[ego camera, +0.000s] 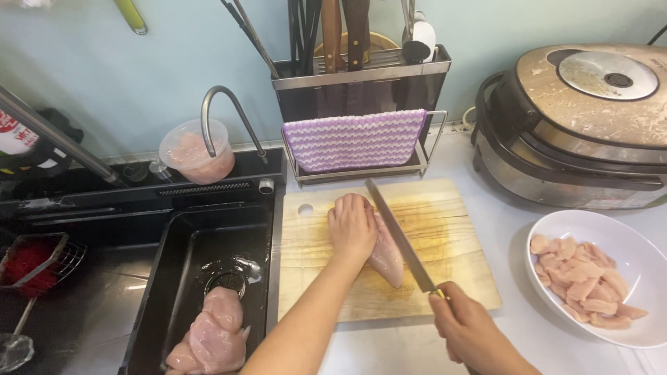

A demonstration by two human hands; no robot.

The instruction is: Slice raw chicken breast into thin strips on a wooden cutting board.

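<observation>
Left hand [351, 226] pressing raw chicken breast [386, 258] on cutting board [445, 229], right hand [469, 330] gripping knife [399, 236]

Our cutting board [445, 229] between sink [174, 278] on our left and bowl [625, 250] on our right, rack [358, 83] behind.

Pink chicken breast [386, 258], purple-white zigzag cloth [353, 139], seemingly black sink [182, 239]

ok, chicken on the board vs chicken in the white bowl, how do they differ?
The chicken on the cutting board is one whole piece; the chicken in the white bowl is many small strips. The board piece is pinned under the left hand with the knife in the right hand against it; the bowl pieces lie loose, untouched. Both are raw, pale pink.
</observation>
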